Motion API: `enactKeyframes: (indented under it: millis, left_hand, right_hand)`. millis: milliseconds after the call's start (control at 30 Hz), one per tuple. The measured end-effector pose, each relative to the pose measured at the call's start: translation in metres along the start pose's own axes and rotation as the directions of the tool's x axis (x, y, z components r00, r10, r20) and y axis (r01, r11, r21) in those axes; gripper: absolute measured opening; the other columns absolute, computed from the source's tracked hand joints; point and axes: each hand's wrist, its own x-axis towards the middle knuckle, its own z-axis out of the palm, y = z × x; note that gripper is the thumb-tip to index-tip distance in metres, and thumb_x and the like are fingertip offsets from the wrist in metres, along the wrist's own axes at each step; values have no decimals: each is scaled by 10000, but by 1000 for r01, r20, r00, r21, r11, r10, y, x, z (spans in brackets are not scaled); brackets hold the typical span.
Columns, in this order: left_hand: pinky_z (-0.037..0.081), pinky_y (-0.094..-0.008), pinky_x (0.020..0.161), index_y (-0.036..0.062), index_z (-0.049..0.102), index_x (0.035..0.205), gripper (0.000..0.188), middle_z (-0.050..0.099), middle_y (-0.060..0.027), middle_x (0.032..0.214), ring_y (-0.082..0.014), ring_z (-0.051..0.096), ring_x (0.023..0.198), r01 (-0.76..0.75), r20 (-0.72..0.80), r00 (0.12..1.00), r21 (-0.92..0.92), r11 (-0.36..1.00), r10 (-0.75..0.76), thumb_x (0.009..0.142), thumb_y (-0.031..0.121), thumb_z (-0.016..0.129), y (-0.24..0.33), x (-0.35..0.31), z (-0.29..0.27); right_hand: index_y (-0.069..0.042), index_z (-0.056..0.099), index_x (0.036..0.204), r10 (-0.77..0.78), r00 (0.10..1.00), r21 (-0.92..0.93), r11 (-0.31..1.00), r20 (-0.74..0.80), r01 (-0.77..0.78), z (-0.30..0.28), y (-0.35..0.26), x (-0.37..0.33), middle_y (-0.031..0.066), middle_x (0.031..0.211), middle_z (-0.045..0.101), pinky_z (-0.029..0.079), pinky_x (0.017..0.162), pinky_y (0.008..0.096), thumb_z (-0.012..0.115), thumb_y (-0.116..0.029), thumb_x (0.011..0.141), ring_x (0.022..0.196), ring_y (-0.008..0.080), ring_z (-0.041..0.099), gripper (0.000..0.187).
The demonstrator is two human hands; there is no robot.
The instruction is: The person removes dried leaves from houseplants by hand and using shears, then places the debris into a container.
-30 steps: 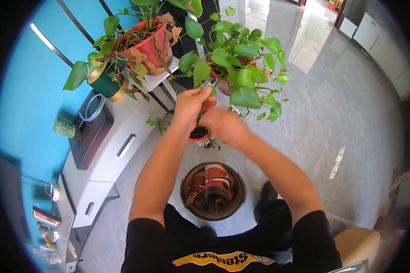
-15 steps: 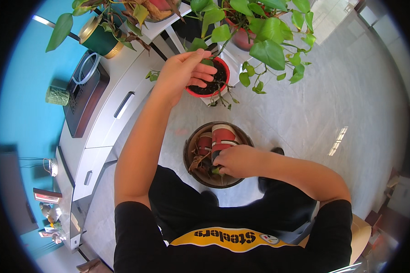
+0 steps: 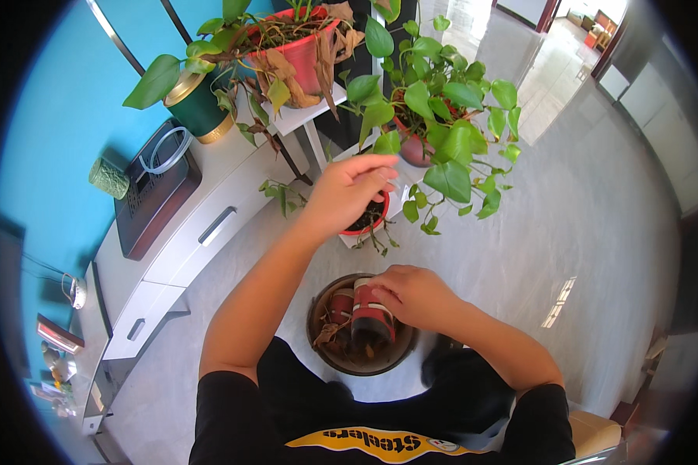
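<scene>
My left hand (image 3: pixel 351 192) is over a red pot of dark soil (image 3: pixel 362 227), its fingers curled together beside the leaves of a trailing plant. Whatever is between the fingertips, if anything, is hidden. Thin, drooping stems hang over the pot's near rim. Below stands a round brown bin (image 3: pixel 316 341) holding two red objects with white and black bands, probably shoes or canisters, and some dry leaves (image 3: pixel 329 333). Over the bin's right rim reaches my right hand (image 3: pixel 415 297), fingers loosely stretched with nothing seen in them, close to the larger red banded object (image 3: pixel 371 314).
A pink-red pot (image 3: pixel 306 66) with withered leaves stands on a white shelf at the back. Right of it grows a leafy green plant (image 3: pixel 454 147). A white cabinet (image 3: pixel 186 248) along the left carries a dark tray (image 3: pixel 159 201), a green-gold canister (image 3: pixel 199 108) and a green cup (image 3: pixel 108 178).
My right hand has risen from inside the bin toward its far right rim. My left hand's fingers have drawn closer together. The view has tilted up, showing more of the room.
</scene>
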Motion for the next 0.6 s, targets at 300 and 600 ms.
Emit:
enactKeyframes:
  millis: [300, 600]
  left_hand:
    - [515, -469, 901, 34, 714, 1151, 268, 686, -222, 1038, -408, 652, 994, -115, -185, 869, 826, 551, 459, 914, 77, 598, -35, 54, -9]
    - [514, -466, 815, 29, 652, 1031, 181, 681, -210, 944, -390, 664, 894, 69, -586, 737, 563, 824, 338, 952, 148, 541, -65, 108, -34]
  right_hand:
    - [-69, 729, 1046, -78, 997, 24, 997, 21, 78, 2, 13, -18, 112, 950, 715, 564, 765, 425, 665, -160, 925, 871, 331, 688, 165]
    - [-81, 712, 1043, -56, 998, 24, 998, 22, 55, -2, 41, -28, 93, 948, 707, 562, 768, 437, 645, -195, 939, 896, 323, 690, 168]
